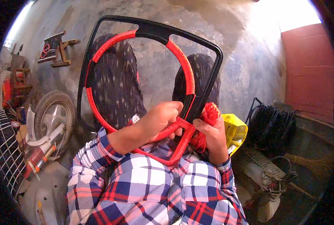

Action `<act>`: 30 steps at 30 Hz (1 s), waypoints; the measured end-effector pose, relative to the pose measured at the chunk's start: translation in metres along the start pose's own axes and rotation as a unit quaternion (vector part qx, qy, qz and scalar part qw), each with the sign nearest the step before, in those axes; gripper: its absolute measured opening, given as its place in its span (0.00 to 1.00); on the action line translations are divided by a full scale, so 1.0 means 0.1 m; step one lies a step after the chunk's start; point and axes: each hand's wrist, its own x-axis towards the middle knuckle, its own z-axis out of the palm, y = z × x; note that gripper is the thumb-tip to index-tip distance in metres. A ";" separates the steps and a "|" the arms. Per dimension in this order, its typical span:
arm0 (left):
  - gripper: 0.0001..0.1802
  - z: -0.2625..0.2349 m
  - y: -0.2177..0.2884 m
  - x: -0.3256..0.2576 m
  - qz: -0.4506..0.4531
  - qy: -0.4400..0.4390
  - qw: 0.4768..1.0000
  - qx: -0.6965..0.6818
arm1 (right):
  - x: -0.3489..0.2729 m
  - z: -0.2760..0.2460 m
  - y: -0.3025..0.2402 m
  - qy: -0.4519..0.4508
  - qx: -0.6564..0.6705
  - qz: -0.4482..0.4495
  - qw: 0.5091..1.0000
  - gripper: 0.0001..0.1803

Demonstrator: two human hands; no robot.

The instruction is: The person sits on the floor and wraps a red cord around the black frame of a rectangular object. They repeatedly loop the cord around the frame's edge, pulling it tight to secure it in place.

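Note:
A black frame (155,28) with rounded corners rests across my lap, an inner ring joined to it. Red cord (183,65) is wound tightly around much of the ring and the frame's near end, with bare black stretches between. My left hand (163,118) is closed around the ring at its lower right, fingertips showing just beneath; whether it also pinches a strand is hidden. Several red strands cross the junction beside it. My right hand (214,137) grips a thick bundle of red cord (210,113), its thumb pressed near the wrapped junction.
A small wooden stool (58,48) stands at the far left, red cord on it. Nearer are a wheel (54,112) and a white wire grid (5,146). On the right lie a yellow bag (235,131), a black coil (271,122) and a caged fan-like object (266,176). Beyond is a reddish door (309,67).

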 end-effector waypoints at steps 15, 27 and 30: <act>0.19 -0.01 0.00 0.01 -0.005 -0.005 1.000 -0.024 | 0.04 -0.03 -0.01 -0.034 0.027 0.011 0.999 0.10; 0.23 -0.01 0.01 0.01 0.017 -0.005 1.000 -0.016 | 0.03 0.02 -0.09 -0.006 0.029 0.036 0.999 0.12; 0.11 0.06 0.05 0.01 0.018 0.014 1.000 -0.003 | 0.03 0.02 -0.06 0.001 0.047 0.041 0.998 0.14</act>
